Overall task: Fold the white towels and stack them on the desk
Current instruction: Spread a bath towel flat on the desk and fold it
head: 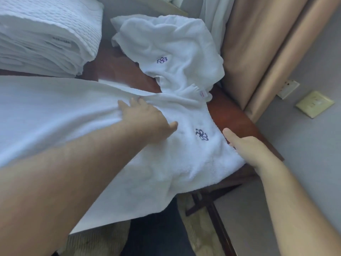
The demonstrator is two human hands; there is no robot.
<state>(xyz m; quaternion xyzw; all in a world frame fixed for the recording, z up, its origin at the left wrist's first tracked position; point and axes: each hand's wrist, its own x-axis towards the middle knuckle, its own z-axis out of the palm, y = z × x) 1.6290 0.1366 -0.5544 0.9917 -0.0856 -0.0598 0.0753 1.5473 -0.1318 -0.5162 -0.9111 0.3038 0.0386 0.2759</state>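
Head view: left hand [147,119] presses flat on the spread towel [184,159] mid-frame, draped over the surface [238,115]; right hand [245,146], fingers hidden, meets its right edge. Soft, limp terry, best gripped by corners.

single head-worn view, close, angled forward and down over the desk [238,115]

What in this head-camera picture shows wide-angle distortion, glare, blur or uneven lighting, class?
Head view: the curtain and the desk edge lean and bow, a wide-angle effect; a bright glare patch sits on the desk beside the spread towel; the left hand looks slightly soft; the crumpled towel nearer the curtain is brighter, while the floor under the desk is dark.
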